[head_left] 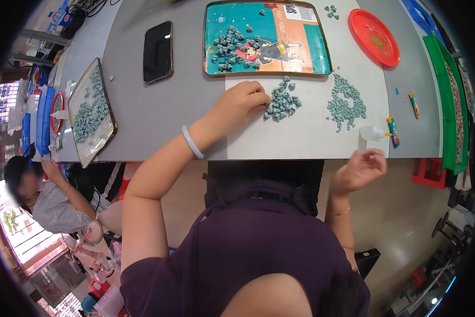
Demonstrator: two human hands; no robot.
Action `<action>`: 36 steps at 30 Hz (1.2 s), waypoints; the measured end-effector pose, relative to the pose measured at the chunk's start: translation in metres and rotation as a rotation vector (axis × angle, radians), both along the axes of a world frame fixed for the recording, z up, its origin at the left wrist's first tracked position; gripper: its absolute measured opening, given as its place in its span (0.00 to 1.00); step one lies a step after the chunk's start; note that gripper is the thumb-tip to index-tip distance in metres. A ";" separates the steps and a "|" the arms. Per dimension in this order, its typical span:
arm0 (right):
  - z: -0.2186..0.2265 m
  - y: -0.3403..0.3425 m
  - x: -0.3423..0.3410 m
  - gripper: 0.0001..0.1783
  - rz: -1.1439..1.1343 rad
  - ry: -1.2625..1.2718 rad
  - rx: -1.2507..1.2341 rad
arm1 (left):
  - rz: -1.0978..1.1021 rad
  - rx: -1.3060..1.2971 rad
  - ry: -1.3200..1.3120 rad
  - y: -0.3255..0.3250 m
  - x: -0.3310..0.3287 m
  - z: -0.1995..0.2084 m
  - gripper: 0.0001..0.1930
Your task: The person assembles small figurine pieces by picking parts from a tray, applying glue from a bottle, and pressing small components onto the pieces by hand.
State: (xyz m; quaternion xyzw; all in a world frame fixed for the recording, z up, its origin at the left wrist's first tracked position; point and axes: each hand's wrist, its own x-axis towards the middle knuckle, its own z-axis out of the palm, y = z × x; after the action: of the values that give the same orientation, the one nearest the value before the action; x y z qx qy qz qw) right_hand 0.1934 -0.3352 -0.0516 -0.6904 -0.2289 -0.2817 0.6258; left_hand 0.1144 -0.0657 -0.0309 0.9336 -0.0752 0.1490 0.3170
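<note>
Blue-green stones (pixel 283 100) sit in a loose pile on white paper (pixel 295 142) in front of us, just below the big tray (pixel 317 58). Our left hand (pixel 242 105) comes in from the left, and its bent fingertips touch the left side of this pile. We cannot tell if they pinch a stone, because the hand hides them. On that wrist we wear a pale bangle (pixel 192 141).

Our right hand (pixel 360 170) is in the air by the table's near edge, close to the white bottle (pixel 372 133). Its fingers curl in loosely. We see no stone in it, but we cannot tell if the fingertips meet.

More stones lie in the big tray, mostly on its left side, over a bright picture. To the right of our pile, tiny chips (pixel 348 108) lie flat on the paper, with a bare spot in their middle. The bottle's yellow tip points right, at a small tube (pixel 394 132). One more tube (pixel 414 105) lies farther right. Past the chips we see a red plate (pixel 360 33), and a long green bin (pixel 436 74) at the right edge.

On our left are a black phone (pixel 158 52) and a side tray (pixel 89 154) with many small blue-green bits. Beyond that tray, another person (pixel 60 206) sits.
</note>
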 end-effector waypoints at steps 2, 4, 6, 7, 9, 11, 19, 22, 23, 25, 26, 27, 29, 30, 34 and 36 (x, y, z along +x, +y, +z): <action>0.003 -0.016 0.022 0.24 -0.263 0.021 -0.125 | 0.001 0.017 0.002 0.000 -0.002 -0.001 0.08; 0.007 -0.026 0.039 0.26 -0.222 0.153 -0.282 | -0.003 0.156 -0.048 0.002 -0.006 -0.002 0.07; 0.011 -0.031 0.049 0.25 -0.097 0.401 -0.482 | 0.035 0.158 -0.071 0.004 -0.014 0.000 0.07; 0.004 -0.036 0.053 0.25 -0.097 0.405 -0.486 | 0.074 0.163 -0.097 0.003 -0.018 0.002 0.07; -0.008 -0.041 0.059 0.19 0.153 0.558 -0.294 | 0.156 0.010 -0.035 -0.001 -0.030 0.009 0.06; -0.008 -0.040 0.052 0.18 0.190 0.520 -0.257 | 0.242 -0.143 0.029 -0.011 -0.042 0.010 0.06; 0.030 0.013 -0.004 0.15 0.723 0.737 -0.330 | 0.261 -1.345 0.166 -0.066 -0.057 0.000 0.04; 0.029 0.022 -0.011 0.17 0.677 0.726 -0.375 | 0.288 -1.146 0.158 -0.070 -0.052 -0.008 0.04; 0.028 0.023 -0.012 0.17 0.634 0.696 -0.415 | 0.319 -1.041 0.095 -0.072 -0.051 -0.008 0.04; 0.029 0.025 -0.011 0.17 0.596 0.565 -0.480 | 0.350 -0.937 0.035 -0.074 -0.051 -0.006 0.05; 0.030 0.025 -0.010 0.17 0.553 0.433 -0.541 | 0.366 -0.888 0.041 -0.074 -0.051 -0.002 0.07; 0.031 0.026 -0.010 0.17 0.555 0.434 -0.542 | 0.381 -0.839 0.047 -0.074 -0.051 0.000 0.08; 0.033 0.027 -0.011 0.18 0.409 0.190 -0.604 | 0.382 -0.811 0.038 -0.074 -0.052 -0.002 0.09; 0.034 0.027 -0.011 0.18 0.410 0.192 -0.606 | 0.381 -0.782 0.028 -0.075 -0.053 -0.002 0.09; 0.039 0.028 -0.010 0.21 0.323 -0.090 -0.699 | 0.410 -0.860 0.078 -0.078 -0.054 -0.003 0.10; 0.039 0.028 -0.011 0.21 0.305 -0.142 -0.726 | 0.411 -0.881 0.083 -0.078 -0.053 -0.003 0.10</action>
State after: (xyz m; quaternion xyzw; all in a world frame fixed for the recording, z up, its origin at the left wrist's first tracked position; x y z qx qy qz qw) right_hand 0.1823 -0.3072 -0.0121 -0.8035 -0.4561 -0.1335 0.3587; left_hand 0.0616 -0.1435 -0.0337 0.7113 0.1937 0.1886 0.6488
